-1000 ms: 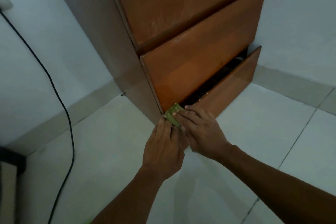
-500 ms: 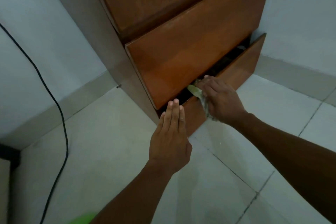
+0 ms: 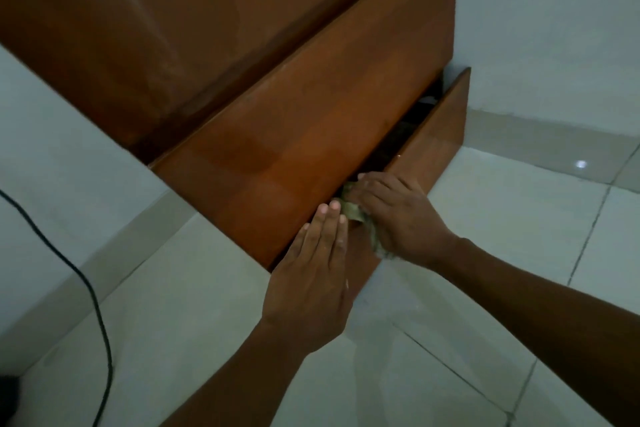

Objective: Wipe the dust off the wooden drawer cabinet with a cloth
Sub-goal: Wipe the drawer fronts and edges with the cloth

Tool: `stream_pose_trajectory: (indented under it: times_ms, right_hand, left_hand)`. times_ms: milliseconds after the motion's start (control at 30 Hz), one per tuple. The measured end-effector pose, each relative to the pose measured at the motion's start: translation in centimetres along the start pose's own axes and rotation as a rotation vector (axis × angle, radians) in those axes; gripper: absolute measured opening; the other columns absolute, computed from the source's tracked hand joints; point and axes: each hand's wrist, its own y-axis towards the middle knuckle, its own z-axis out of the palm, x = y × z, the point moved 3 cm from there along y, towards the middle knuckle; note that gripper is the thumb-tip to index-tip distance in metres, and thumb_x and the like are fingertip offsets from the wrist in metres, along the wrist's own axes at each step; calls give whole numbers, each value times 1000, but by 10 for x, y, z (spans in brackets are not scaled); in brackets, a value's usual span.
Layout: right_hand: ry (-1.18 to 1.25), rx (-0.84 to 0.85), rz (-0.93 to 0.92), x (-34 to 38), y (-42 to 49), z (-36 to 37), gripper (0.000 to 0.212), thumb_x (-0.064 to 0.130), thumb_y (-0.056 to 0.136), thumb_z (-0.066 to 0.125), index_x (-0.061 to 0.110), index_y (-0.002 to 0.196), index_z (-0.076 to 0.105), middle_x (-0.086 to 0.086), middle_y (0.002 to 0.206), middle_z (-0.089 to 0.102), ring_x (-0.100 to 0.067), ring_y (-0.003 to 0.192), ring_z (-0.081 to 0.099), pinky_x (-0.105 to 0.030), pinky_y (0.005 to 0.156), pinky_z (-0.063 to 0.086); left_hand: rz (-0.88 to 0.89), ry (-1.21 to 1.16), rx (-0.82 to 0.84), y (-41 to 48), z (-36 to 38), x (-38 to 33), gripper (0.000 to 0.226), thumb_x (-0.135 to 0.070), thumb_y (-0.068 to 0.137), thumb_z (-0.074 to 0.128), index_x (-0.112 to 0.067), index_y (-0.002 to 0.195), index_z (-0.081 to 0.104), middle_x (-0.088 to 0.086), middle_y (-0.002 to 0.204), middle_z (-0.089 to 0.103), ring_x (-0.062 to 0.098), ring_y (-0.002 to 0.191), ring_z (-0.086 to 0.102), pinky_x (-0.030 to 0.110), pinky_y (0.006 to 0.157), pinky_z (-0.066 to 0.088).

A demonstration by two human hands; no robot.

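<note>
While the left hand [image 3: 311,284] lies flat, fingers extended, against the bottom drawer [image 3: 433,149], the right hand [image 3: 398,215] clutches the green cloth [image 3: 353,210] on its top edge.

Single head view — looks steeply down, close over cabinet [image 3: 277,156] lower drawers, tilted — floor [image 3: 173,340] below.
</note>
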Motion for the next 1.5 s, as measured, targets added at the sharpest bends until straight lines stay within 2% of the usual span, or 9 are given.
stream_pose_trajectory:
  times_ms: [333,533,700,800,867,933,1033,1333,1500]
  right_hand:
    - [-38,-216,263,-152,23,-13,39,18,95,41,10,125,65,-10,129,65,-32,128,54,-44,102,43]
    - [-64,-310,443,-210,39,-20,41,14,93,40,8,123,66,-13,125,66,-37,120,55,-46,98,47]
    - [155,-745,1136,-222,40,-32,38,4,83,36,-4,102,67,-22,99,67,-33,91,62,-35,84,50]
    - [354,-777,920,-192,53,-19,29,13,98,43,3,96,70,-8,87,67,-11,71,61,-17,80,53]
    - [302,-616,717,-171,56,-1,35,26,104,41,9,115,69,-11,112,70,-25,105,65,-40,99,51]
    - [106,-504,560,-172,47,10,41,25,105,35,9,132,61,-11,135,62,-27,130,53,-46,110,41]
    - [37,-467,506,-198,38,4,44,29,107,31,9,131,61,-10,137,61,-27,136,49,-47,109,41]
    - [-98,-565,749,-232,54,-4,32,22,106,38,7,114,65,-12,118,66,-31,98,51,-45,84,45]
    - [291,-924,1296,-222,36,-7,32,16,106,36,-4,99,60,-23,102,62,-38,97,57,-30,80,34]
  left_hand:
    - [220,231,-22,134,-6,-16,79,-42,98,42,1,158,14,21,167,10,33,155,11,42,124,7]
    - [224,-4,84,147,-5,-31,98,-49,96,45,-3,157,-15,15,166,-24,28,153,-23,43,126,-2]
    - [246,19,58,147,-3,-30,101,-51,92,50,-1,158,-8,17,167,-17,31,155,-16,48,125,10]
    - [256,62,49,148,-1,-30,104,-58,89,53,1,159,2,20,168,-7,33,156,-5,48,124,19]
    - [251,58,29,148,-1,-30,105,-60,87,55,1,159,9,20,169,1,33,156,3,48,122,25]
    - [249,39,19,147,-1,-31,104,-62,86,56,1,158,14,19,168,7,33,156,9,47,120,29]
    - [240,36,23,148,0,-31,106,-66,86,55,1,158,15,19,168,9,33,156,11,48,119,32]
    - [231,21,25,147,2,-30,103,-65,90,50,-1,159,10,17,169,5,32,156,8,47,119,31]
    - [233,19,33,147,2,-30,104,-61,90,51,-1,159,3,17,169,-1,31,157,1,48,122,25]
